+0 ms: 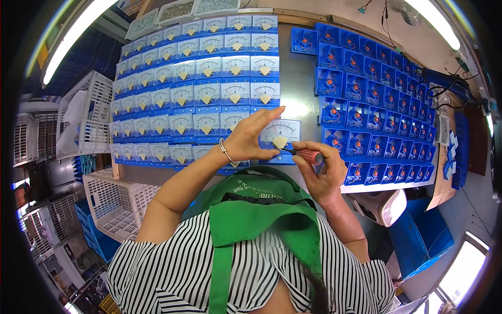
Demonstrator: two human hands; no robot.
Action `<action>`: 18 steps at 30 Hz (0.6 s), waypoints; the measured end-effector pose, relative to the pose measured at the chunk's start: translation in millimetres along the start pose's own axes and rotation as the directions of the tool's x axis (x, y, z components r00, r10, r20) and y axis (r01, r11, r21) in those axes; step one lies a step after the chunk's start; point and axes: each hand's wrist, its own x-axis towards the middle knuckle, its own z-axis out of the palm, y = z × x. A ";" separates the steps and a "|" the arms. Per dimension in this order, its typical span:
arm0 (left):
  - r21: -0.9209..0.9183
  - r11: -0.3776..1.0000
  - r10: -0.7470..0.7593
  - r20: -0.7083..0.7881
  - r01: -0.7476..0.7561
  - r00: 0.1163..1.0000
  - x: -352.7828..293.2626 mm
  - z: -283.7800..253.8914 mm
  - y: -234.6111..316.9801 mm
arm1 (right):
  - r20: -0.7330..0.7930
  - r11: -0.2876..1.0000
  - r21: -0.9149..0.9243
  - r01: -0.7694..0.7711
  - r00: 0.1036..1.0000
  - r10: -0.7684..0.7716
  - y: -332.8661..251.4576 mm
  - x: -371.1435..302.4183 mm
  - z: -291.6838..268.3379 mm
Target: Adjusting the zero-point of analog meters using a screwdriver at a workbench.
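Observation:
A single panel meter (pixel 285 127), with a white dial face and a blue base, sits on the table in front of me. My left hand (pixel 250 135) grips it from the left side, thumb at the near edge and fingers along the far edge. In my right hand (pixel 325 172) is a screwdriver (pixel 309 155) with a red and black handle, its shaft pointing left to the meter's near edge beside the cream-coloured pointer cover (pixel 280 142). Whether the tip sits in a screw is too small to tell.
Rows of similar meters (pixel 208 68) fill the table's left side. Blue open housings (pixel 357 115) with orange parts and wires stand in rows at the right. Trays of small parts (pixel 175 11) line the far edge. White crates (pixel 117 201) stand at left; a blue bin (pixel 421 238) is lower right.

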 end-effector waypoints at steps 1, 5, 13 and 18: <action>-0.001 1.000 -0.002 0.000 0.002 1.000 -0.6 0.0 -0.3 | 0.001 1.000 0.001 -0.001 1.000 0.001 0.3 -0.2 2.2; 0.013 1.000 0.005 0.007 -0.005 1.000 -0.6 1.6 -2.8 | -0.080 0.999 -0.046 0.021 0.996 -0.025 7.7 -0.2 8.8; -0.008 0.999 -0.040 0.008 0.040 0.999 -4.1 0.6 -9.7 | 0.058 0.980 0.125 -0.152 0.988 0.146 15.0 4.4 2.3; 0.001 0.999 -0.052 0.008 0.052 0.999 -1.1 2.4 -11.8 | 0.017 0.929 0.271 -0.254 0.966 0.259 16.8 0.4 6.4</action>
